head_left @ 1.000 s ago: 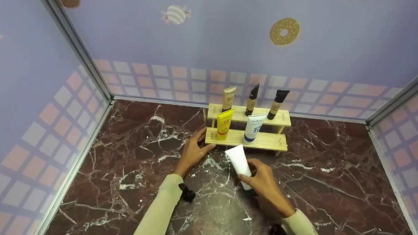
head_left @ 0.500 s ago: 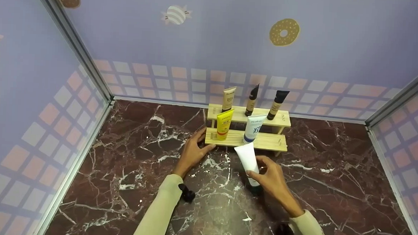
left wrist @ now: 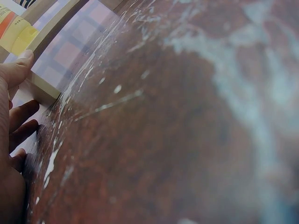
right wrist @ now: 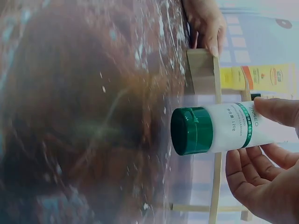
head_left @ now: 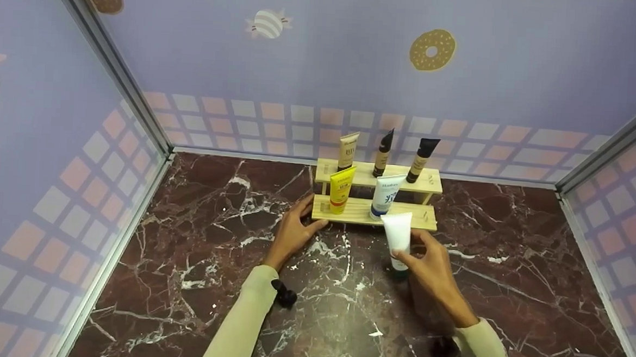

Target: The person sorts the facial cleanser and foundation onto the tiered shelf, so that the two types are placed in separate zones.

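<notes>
My right hand pinches a white cleanser tube between thumb and fingers. The tube has a green cap, which points down, close over the tabletop. It is held in front of the right half of a two-step wooden display rack, overlapping its front edge in the head view. My left hand grips the rack's lower left corner, thumb at the front edge and fingers at the end. On the lower step stand a yellow tube and a white-and-blue tube.
A beige tube and two black-capped tubes, one in the middle and one at the right, stand on the upper step. Behind the rack rises a patterned purple wall. The dark red marbled tabletop spreads around.
My right hand has carried the white cleanser tube rightward and slightly toward the rack, and the tube has turned more upright. My left hand has stayed at the rack's corner.
</notes>
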Tool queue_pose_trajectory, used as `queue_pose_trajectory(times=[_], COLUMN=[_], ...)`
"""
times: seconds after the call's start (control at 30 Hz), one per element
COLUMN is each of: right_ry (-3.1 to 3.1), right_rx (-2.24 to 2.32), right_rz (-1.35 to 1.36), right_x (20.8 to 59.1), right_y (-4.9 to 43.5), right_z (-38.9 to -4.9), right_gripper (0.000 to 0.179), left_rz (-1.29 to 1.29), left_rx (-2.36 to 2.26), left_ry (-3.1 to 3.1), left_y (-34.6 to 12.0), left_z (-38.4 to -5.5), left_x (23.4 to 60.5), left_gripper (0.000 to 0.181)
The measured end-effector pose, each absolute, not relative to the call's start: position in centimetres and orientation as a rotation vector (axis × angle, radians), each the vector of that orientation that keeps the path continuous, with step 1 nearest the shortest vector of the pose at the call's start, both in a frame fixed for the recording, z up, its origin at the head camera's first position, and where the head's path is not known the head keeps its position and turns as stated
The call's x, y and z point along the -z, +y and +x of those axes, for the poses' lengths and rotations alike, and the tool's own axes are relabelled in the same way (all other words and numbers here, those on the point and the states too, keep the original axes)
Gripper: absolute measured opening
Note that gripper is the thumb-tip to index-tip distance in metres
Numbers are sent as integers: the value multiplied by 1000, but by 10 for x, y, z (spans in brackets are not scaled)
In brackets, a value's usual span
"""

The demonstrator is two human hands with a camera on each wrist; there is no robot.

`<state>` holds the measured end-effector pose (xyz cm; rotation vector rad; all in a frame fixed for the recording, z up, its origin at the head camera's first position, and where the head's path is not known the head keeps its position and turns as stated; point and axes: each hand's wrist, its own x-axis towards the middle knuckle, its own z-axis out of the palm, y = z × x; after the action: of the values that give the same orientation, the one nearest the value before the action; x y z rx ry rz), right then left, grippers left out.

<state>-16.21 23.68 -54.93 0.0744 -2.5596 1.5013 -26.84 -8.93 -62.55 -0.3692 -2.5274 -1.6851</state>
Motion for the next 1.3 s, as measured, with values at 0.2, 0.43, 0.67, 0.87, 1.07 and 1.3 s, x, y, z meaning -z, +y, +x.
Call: queue_pose_trajectory(times=[0.2,0.43,0.67,0.87,1.07,1.3], right_ry=[-2509,-2488,-2451,-2402,-2387,-2354], right_rx=[-1493,-1475,-1534,-1560,-1560,-1596], right_rz=[43,14,13,-1,-5,30], right_x=[544,542,534,529,527,523], right_y=[247,257,261,263,265,262], right_z=[-167,-172,-178,-187,-197,-203], right_gripper=[47,47,47,45,47,48], left_rz=[-358,-350,-349,-359,-348,-360], left_rx=[1701,1703,1681,1665,1676,1664], left_ry=[-2532,-2544,-2550,-2553,-2554,-2538], left_y=[-90,-91,-90,-90,-91,-90], left_z=[-268,-267,-267,-267,-267,-268], left_x=[626,626,626,625,625,625], left_gripper=[85,85,84,85,86,85])
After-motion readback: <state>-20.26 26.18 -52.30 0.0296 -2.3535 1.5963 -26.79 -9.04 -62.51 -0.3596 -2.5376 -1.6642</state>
